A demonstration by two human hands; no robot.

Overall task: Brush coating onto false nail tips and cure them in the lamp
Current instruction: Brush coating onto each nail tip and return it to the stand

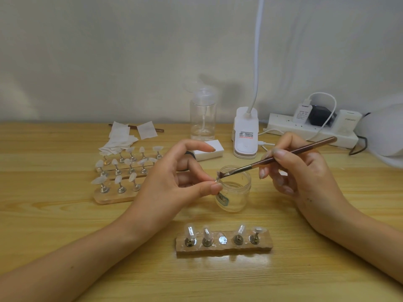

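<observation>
Brushing a held nail tip (218, 175) over the open jar (234, 192).

The left hand (174, 182) is pinching the small nail tip between thumb and fingers (197, 171), just above the jar's near rim, with the remaining fingers lifting clear. The right hand (305, 171) is grasping the brown brush (283, 155) like a pen, its fingers curling round the handle and its bristles touching the tip. The jar is standing on the bench (65, 225), between the hands. Nearer the person, a wooden holder (224, 247) is carrying four more tips on stands, with its middle spot bare. Further holders (117, 171) are sitting to the left beside white wipes (122, 136). A pump bottle (202, 118), a clip lamp (245, 134) and a power strip (311, 129) are standing along the wall.
</observation>
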